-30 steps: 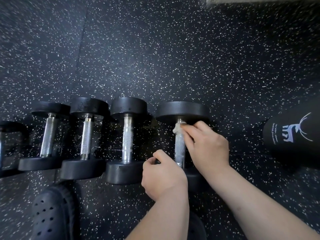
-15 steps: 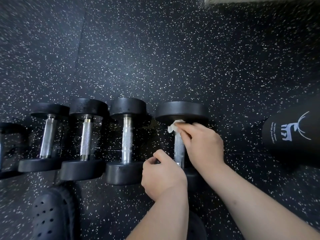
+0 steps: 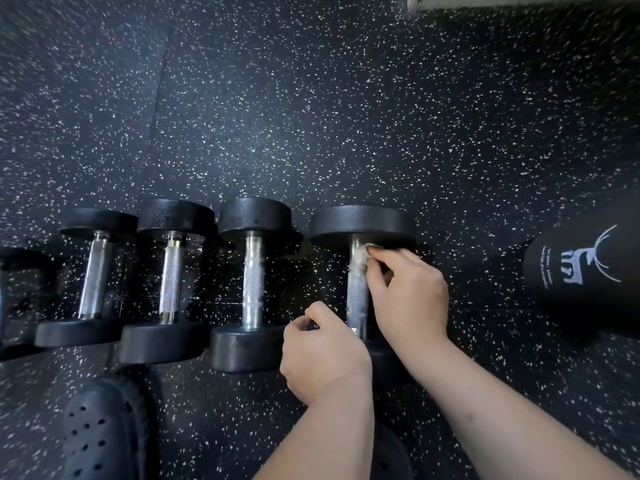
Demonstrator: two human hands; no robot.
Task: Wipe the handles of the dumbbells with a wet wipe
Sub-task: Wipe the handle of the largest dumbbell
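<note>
count: four whole dumbbells (image 3: 254, 216) in a row, a fifth dumbbell (image 3: 20, 265) cut off at left edge | build: round matte black heads, knurled steel handles | right hand (image 3: 412, 292) pinches a crumpled white wet wipe (image 3: 362, 252) against the top of the rightmost dumbbell (image 3: 362, 223)'s handle (image 3: 357, 299) | left hand (image 3: 322, 358), fingers curled, grips its near head | floor (image 3: 311, 116): black speckled rubber | also: one perforated black clog (image 3: 100, 434), one black cylinder (image 3: 588, 282) with a white deer logo

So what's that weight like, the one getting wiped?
The rightmost dumbbell lies flat on the speckled floor, last in its row. It has round matte black heads joined by a silvery metal handle with a rough gripping pattern. The right hand pinches a white wipe against the handle's far end. The left hand curls over the near head, hiding most of it.
</note>
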